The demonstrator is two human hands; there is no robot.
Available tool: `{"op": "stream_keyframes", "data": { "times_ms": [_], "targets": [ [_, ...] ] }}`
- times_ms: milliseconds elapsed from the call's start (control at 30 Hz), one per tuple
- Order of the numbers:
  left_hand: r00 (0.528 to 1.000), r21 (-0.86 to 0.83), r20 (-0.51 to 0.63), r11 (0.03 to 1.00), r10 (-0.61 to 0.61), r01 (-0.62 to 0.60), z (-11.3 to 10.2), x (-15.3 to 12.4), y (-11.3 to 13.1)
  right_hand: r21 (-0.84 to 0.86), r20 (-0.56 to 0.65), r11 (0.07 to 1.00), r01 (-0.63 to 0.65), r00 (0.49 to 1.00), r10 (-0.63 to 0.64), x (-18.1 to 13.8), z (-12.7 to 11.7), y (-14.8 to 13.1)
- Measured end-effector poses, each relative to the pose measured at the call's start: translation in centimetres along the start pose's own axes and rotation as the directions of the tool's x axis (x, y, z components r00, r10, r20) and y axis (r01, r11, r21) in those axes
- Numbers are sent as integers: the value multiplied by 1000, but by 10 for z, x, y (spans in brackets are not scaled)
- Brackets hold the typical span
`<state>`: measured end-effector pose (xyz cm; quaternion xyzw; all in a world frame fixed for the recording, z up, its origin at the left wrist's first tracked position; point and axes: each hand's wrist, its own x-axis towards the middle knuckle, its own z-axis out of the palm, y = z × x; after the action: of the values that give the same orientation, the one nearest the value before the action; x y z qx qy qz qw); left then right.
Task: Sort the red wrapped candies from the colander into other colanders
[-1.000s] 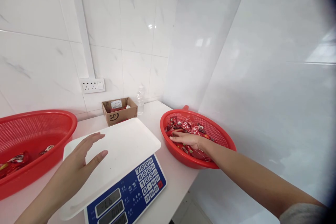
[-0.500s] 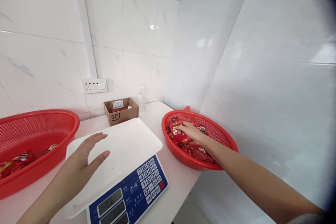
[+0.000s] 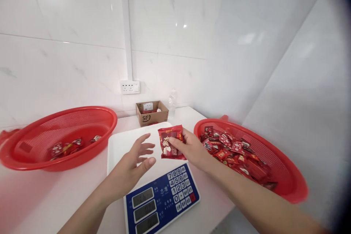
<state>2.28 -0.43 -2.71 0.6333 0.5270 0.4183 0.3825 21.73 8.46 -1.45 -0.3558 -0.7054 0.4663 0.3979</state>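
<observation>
Right hand [image 3: 192, 150] pinches a packet [image 3: 171, 147], thumb on the front face and fingers behind, clamped at its right edge. The packet hangs above the pan [image 3: 120, 146] at about 2 o'clock from pan centre, not resting on it.

Left hand [image 3: 134, 162] is open with fingers spread, hovering over the pan at 6 o'clock, near the packet but apart from it.

Risks, as I judge them:
- Glossy film plus an edge-only pinch means it could slip.
- A left palm brushing the pan would skew the scale [image 3: 161, 197] reading.
- The right basket [image 3: 290, 190], at 3 o'clock, looks close to the counter edge, so a knock could tip it.

Materials:
- Packet: red crinkly foil, flat pillow shape.
- Pan: smooth white plastic, rounded rectangle.
- Scale face: blue, with keypad and grey displays.
- Baskets: red perforated plastic, oval. The left basket [image 3: 63, 161], at 9 o'clock, is nearly empty.
- Cardboard box [image 3: 152, 113] sits at 12 o'clock.
</observation>
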Motion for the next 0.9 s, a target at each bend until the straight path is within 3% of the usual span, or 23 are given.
{"op": "stream_keyframes", "data": {
  "times_ms": [67, 200, 533, 600, 700, 767, 833, 900],
  "targets": [
    [1000, -134, 17, 991, 17, -15, 2, 0, 2, 12, 65, 999, 32, 997, -33, -1, 20, -1],
    [997, -254, -56, 967, -46, 31, 0, 2, 4, 109, 133, 993, 43, 990, -57, 3, 45, -2],
    [975, -425, -199, 905, -100, 6, -14, 3, 9, 324, 94, 945, 32, 993, -66, 15, 56, -3],
    [945, -468, -298, 883, -132, -24, -16, 4, 8, 367, 59, 930, 31, 997, -56, 17, 56, -4],
    [860, -477, -489, 870, -146, -124, -21, 7, 5, 416, -2, 907, 63, 998, -69, 21, 53, -9],
    [826, -450, -548, 879, -132, -158, -24, 9, 4, 442, -20, 892, 99, 995, -101, 22, 51, -14],
    [854, -419, -506, 900, -122, -120, -25, 11, 7, 456, -16, 881, 125, 991, -132, 22, 49, -20],
    [914, -368, -398, 926, -82, -77, -25, 13, 12, 432, -14, 890, 148, 987, -158, 20, 48, -25]
  ]
}}
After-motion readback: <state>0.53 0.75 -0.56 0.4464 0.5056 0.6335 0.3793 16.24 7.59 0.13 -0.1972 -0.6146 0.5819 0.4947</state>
